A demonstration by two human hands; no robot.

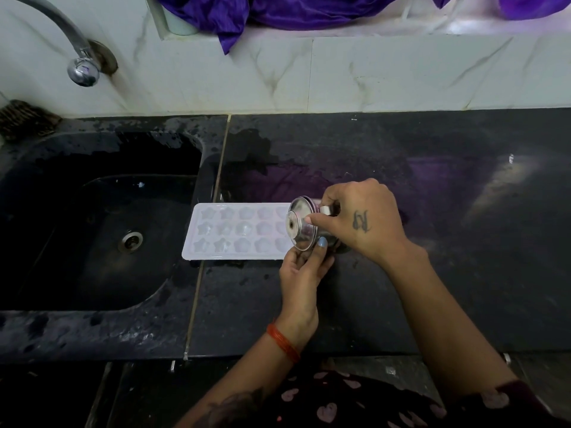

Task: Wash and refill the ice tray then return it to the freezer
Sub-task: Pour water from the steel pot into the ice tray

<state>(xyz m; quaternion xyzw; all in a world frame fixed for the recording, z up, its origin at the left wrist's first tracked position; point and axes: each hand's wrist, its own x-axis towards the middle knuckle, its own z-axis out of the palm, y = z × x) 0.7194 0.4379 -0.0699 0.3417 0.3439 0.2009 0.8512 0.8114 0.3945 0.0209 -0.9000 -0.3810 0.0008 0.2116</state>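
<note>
A white ice tray (234, 231) with star-shaped cells lies flat on the black counter, just right of the sink. Over its right end a small steel cup (301, 225) is tipped on its side, its base facing left. My right hand (364, 217) grips the cup from above, fingers curled round its handle and body. My left hand (304, 273) reaches up from below, its thumb and fingers touching the cup's lower side and the tray's right end. The tray's right end is hidden behind the cup and hands.
A black sink (102, 230) with a steel drain (130, 240) sits at the left, under a curved steel tap (82, 69). The counter (432, 273) is wet around the tray. A scrub pad (24, 118) lies at the far left. Purple cloth (278, 10) hangs on the ledge.
</note>
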